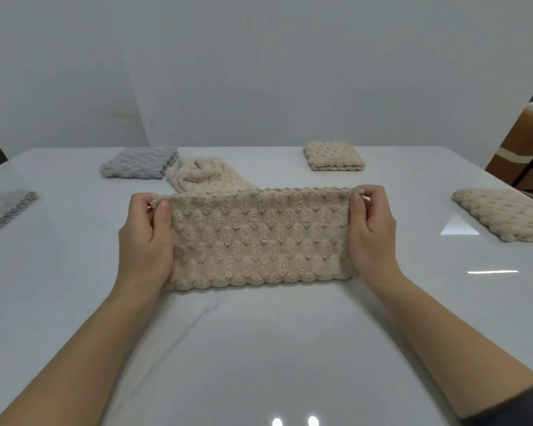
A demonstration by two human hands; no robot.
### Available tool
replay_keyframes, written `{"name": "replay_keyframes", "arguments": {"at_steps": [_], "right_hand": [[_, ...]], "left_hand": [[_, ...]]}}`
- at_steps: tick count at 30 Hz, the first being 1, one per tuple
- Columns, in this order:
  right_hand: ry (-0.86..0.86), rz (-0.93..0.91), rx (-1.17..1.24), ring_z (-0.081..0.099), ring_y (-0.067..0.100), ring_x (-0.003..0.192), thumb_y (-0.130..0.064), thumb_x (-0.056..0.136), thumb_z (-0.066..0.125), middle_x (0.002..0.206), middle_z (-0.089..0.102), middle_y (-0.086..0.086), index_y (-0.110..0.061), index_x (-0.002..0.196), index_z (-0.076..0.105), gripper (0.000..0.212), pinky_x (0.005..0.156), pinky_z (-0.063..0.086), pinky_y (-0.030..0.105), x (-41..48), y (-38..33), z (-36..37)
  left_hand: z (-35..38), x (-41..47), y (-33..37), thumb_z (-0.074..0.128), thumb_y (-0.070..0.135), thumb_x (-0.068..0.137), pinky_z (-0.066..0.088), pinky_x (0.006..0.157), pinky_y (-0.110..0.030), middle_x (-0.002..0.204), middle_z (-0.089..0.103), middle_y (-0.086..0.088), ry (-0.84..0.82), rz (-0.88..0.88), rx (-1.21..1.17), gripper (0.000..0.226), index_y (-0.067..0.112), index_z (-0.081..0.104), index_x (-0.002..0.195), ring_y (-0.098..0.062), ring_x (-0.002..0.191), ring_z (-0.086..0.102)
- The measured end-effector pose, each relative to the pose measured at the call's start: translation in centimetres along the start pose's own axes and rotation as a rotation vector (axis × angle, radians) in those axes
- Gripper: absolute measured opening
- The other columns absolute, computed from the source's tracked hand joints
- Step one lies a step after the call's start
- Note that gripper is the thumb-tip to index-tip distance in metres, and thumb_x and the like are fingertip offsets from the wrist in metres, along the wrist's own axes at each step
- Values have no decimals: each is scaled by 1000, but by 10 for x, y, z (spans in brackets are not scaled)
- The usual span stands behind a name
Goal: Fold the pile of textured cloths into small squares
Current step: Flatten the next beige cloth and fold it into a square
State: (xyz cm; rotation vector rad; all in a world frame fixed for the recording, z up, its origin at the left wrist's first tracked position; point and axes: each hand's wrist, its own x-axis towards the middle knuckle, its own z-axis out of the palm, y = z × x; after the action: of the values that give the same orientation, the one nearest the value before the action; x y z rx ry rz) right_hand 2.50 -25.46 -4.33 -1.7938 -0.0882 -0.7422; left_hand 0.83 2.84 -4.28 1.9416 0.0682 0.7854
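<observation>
A beige textured cloth (259,238), folded into a long rectangle, lies on the white table (259,348) in front of me. My left hand (146,238) pinches its far left corner, with the palm against the left edge. At the other end, my right hand (371,232) pinches the far right corner in the same way. Just behind the cloth sits a crumpled beige cloth (203,175). A folded beige square (334,155) rests at the back right.
A folded grey cloth (140,162) lies at the back left, and another grey cloth (3,212) at the left edge. A cream cloth (505,215) sits at the right edge. A brown chair (523,149) stands beyond the table's right corner.
</observation>
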Motion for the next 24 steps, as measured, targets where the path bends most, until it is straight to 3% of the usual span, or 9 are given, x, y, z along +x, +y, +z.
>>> {"name": "replay_keyframes", "arguments": {"at_steps": [3,7,10,12,14,16,18,21,24], "right_hand": [[24,-20,-44,34,10,53,-18,104,41,69,49,8,-19,96,48,10,48,31,19,-3,-17,-11],[-62,56,-156,39,11,52,-23,103,42,69,54,11,-16,99,52,13,48,34,19,-2,-24,-27],[-214,180,-322,55,15,69,-25,103,40,80,60,2,-16,98,53,16,54,37,14,0,-9,-19],[-308,241,-450,58,22,79,-27,103,38,88,62,5,-14,100,53,20,64,43,27,0,6,-9],[-352,213,-606,56,24,78,-28,104,35,85,60,2,-13,103,51,22,66,45,36,1,16,-1],[-349,122,-719,53,21,71,-26,105,33,76,51,-7,-13,103,47,19,58,39,35,6,20,7],[-330,44,-816,48,19,67,-22,104,35,76,52,-6,-13,99,44,14,54,31,34,14,25,12],[-293,28,-922,47,24,67,-20,103,38,93,58,6,-13,102,45,10,54,28,33,21,34,19],[-294,0,-1043,51,28,77,-17,101,42,122,50,9,-14,135,40,34,57,33,33,23,33,18]], "left_hand": [[-7,-6,21,40,25,103,33,54,-15,70,49,0,66,51,54,12,15,44,98,-7,58,43],[-22,-10,39,45,30,101,34,55,-12,73,56,5,11,9,135,14,18,50,97,-7,63,48],[-17,-4,25,45,35,99,39,65,-30,82,60,5,-115,-91,330,17,20,53,96,-13,75,53],[-5,-1,8,42,37,100,39,65,-35,83,60,-1,-202,-133,511,22,18,53,96,-21,75,52],[8,0,-8,38,37,101,36,60,-34,80,57,-1,-249,-117,696,24,17,51,98,-21,70,50],[18,3,-20,36,33,102,35,56,-33,77,57,-3,-233,-42,797,24,14,50,97,-23,67,49],[25,9,-26,37,29,101,31,52,-33,74,57,-6,-185,46,830,23,11,48,93,-25,62,48],[36,16,-28,39,25,100,28,51,-32,76,58,-9,-151,99,880,20,8,48,93,-27,60,47],[38,19,-26,47,30,97,39,58,-37,111,57,-15,-157,102,899,32,6,52,118,-33,86,56]]}}
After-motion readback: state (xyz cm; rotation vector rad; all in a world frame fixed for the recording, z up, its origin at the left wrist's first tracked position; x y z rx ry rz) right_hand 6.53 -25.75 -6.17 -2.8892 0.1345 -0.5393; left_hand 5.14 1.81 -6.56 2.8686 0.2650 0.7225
